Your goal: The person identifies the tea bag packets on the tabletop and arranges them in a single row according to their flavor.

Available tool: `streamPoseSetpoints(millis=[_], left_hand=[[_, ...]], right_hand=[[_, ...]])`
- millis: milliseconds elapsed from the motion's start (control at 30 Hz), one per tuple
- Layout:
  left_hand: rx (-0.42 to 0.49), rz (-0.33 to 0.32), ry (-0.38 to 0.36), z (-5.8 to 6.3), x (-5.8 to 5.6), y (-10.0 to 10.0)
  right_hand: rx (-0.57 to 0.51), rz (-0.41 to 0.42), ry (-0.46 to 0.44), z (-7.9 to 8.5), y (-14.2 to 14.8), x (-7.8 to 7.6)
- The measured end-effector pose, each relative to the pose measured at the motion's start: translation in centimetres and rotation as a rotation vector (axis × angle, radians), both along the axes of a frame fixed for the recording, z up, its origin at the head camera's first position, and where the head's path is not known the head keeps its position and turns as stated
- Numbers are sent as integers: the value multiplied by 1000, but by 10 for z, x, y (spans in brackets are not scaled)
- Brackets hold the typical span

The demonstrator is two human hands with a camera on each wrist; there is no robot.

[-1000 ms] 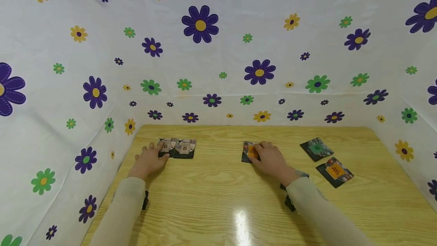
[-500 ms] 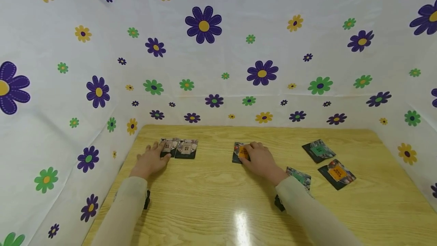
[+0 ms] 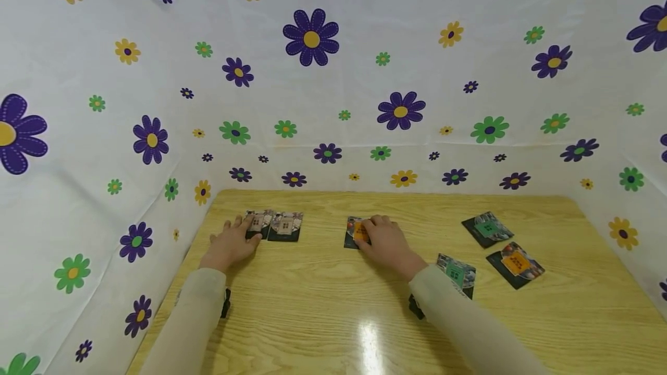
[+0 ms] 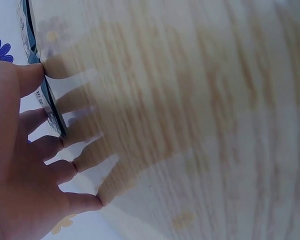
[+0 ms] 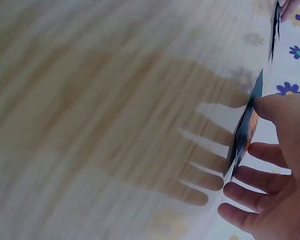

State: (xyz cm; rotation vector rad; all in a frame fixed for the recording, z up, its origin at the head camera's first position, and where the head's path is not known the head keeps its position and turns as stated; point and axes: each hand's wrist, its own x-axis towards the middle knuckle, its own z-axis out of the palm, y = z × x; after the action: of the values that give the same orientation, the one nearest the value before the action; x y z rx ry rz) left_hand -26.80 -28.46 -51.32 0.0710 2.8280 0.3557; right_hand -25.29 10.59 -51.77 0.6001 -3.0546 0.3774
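Note:
My left hand (image 3: 233, 246) lies spread at the back left of the table, its fingertips on a small square packet (image 3: 257, 232) with a beige label and dark lower edge. A matching beige-labelled packet (image 3: 285, 227) lies flat right beside it. My right hand (image 3: 386, 243) is over an orange-labelled packet (image 3: 351, 235) near the back middle, thumb and fingertips pressing on its top. In the right wrist view this packet (image 5: 246, 131) appears edge-on, low against the table, under fairly straight fingers. The left wrist view shows the left packet (image 4: 50, 111) edge-on at the fingertips.
On the right lie a green-labelled packet (image 3: 487, 229) and an orange-labelled packet (image 3: 516, 265). Another green-labelled packet (image 3: 456, 275) is partly hidden by the right sleeve (image 3: 458, 311). A flower-printed white cloth (image 3: 359, 80) walls the wooden table (image 3: 312, 294) at the back and sides.
My right hand has slid the orange-labelled packet left across the table, toward the two beige-labelled ones, uncovering more of the green-labelled packet by the sleeve. My left hand has stayed put.

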Motion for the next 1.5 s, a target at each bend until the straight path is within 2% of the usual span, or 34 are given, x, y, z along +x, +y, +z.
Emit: streamPoseSetpoints(millis=[933, 1500], left_hand=[[2, 2, 0, -4, -2, -3], [1, -4, 7, -4, -2, -3]], right_hand=[[12, 30, 30, 1, -45, -10], [14, 35, 5, 0, -68, -17]])
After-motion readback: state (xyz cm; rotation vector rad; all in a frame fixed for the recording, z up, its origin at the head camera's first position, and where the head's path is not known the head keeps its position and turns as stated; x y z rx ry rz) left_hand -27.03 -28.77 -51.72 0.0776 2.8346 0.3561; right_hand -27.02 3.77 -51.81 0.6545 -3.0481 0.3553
